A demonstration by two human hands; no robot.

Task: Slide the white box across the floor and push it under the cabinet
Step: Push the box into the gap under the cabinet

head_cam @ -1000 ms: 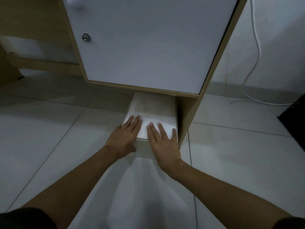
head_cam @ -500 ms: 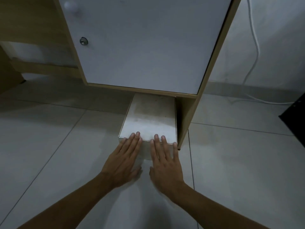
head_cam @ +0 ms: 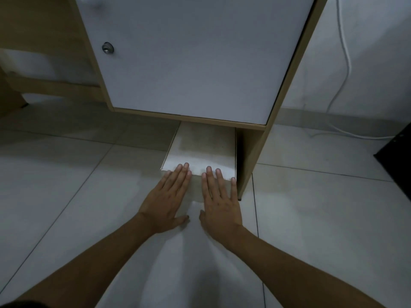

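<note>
The white box (head_cam: 204,150) lies on the tiled floor, its far half under the cabinet (head_cam: 195,63), tight against the cabinet's right wooden side panel (head_cam: 253,158). The cabinet has a white door with a round metal lock. My left hand (head_cam: 169,201) rests flat against the box's near face, fingertips over its top front edge. My right hand (head_cam: 220,203) lies flat beside it in the same way. Both hands have straight, spread fingers and hold nothing.
Pale floor tiles (head_cam: 66,185) spread out left and right. A white cable (head_cam: 342,85) hangs down the wall at right and runs along the floor. A dark object (head_cam: 398,154) sits at the right edge. Wooden furniture (head_cam: 44,85) stands at the back left.
My hands have slid back from the box's top to its near face. The box stays partly under the cabinet.
</note>
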